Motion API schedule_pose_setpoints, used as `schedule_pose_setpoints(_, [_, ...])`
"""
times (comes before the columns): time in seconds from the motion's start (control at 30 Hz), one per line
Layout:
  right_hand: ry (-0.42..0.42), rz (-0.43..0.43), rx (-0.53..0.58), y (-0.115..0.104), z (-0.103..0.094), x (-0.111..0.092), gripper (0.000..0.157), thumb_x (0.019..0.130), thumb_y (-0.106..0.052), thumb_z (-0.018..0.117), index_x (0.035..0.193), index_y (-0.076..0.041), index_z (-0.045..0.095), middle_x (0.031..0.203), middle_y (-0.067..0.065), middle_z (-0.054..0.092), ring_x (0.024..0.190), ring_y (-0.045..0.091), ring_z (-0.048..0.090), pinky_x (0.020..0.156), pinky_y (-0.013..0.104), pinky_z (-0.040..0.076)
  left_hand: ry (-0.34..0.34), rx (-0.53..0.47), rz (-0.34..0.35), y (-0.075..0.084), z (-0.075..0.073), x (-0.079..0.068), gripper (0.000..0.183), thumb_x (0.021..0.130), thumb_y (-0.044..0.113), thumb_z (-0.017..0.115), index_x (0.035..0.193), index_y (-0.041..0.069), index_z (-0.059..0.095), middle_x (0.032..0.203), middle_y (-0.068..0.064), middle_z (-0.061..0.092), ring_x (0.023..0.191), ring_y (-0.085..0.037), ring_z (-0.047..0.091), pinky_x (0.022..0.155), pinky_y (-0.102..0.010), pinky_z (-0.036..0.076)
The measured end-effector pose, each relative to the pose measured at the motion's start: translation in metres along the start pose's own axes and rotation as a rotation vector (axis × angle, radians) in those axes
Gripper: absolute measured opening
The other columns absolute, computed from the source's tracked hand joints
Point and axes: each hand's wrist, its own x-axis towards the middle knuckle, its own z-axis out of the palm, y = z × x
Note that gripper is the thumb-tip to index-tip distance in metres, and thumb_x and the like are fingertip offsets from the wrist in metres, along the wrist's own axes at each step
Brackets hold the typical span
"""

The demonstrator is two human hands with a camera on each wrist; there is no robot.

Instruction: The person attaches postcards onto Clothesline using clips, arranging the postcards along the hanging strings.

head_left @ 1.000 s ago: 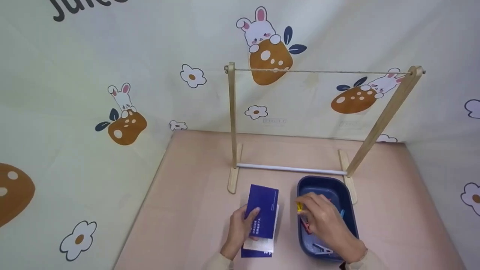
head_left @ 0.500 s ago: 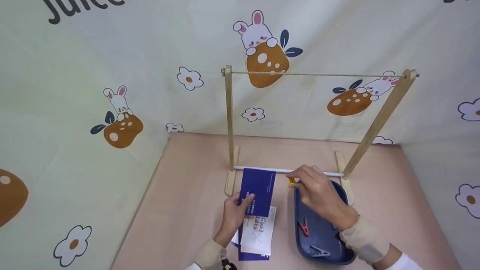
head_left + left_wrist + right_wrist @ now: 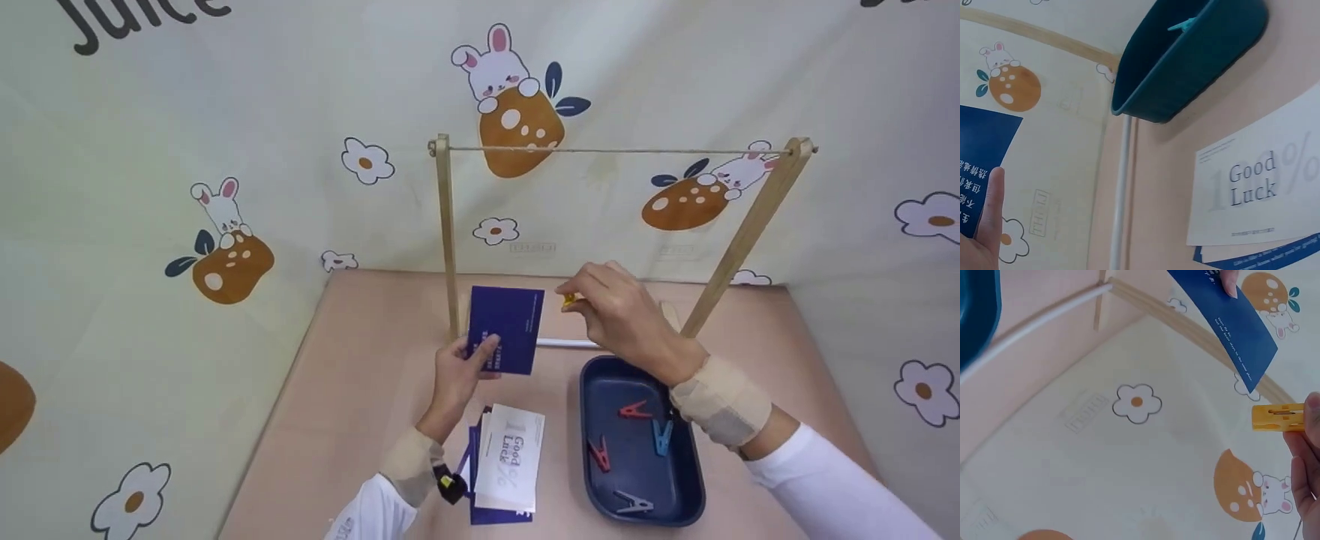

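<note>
My left hand pinches a dark blue card with white print, thumb on its front face. To the right of the card, my right hand pinches a yellow clothespin between thumb and fingers. A small gap separates the clothespin from the card in the head view. Behind both hands stands a wooden frame with a string stretched between its two posts. The string hangs above the hands.
A dark blue tray holds several clothespins, including a red one, a blue one and a grey one. Left of it lies a stack of cards, a white "Good Luck" card on top. A white rod joins the frame's feet.
My left hand has lifted the blue card up off the stack, toward the frame. My right hand has risen out of the tray with the yellow clothespin and moved forward.
</note>
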Motion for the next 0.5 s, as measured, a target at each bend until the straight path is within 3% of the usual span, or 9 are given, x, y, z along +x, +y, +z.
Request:
schedule_pose_setpoints(0.2, [0.023, -0.020, 0.008, 0.004, -0.011, 0.034, 0.018, 0.083, 0.003, 0.077, 0.095, -0.005, 0.066, 0.086, 0.007, 0.068, 0.076, 0.021, 0.062, 0.064, 0.029, 0.053, 0.044, -0.045, 0.025, 0.028, 0.002, 0.020, 0.032, 0.093, 0.018, 0.072, 0.110, -0.009, 0.068, 0.084, -0.006, 0.073, 0.073, -0.015, 0.072, 0.063, -0.034, 0.063])
schedule_pose_setpoints(0.5, [0.058, 0.054, 0.110, 0.017, -0.017, 0.090, 0.009, 0.086, 0.004, 0.073, 0.090, 0.000, 0.066, 0.085, 0.011, 0.068, 0.081, 0.023, 0.068, 0.068, 0.029, 0.057, 0.084, -0.086, 0.106, 0.062, 0.012, 0.048, 0.027, 0.093, 0.017, 0.071, 0.107, -0.007, 0.069, 0.086, -0.009, 0.074, 0.074, -0.017, 0.073, 0.062, -0.034, 0.063])
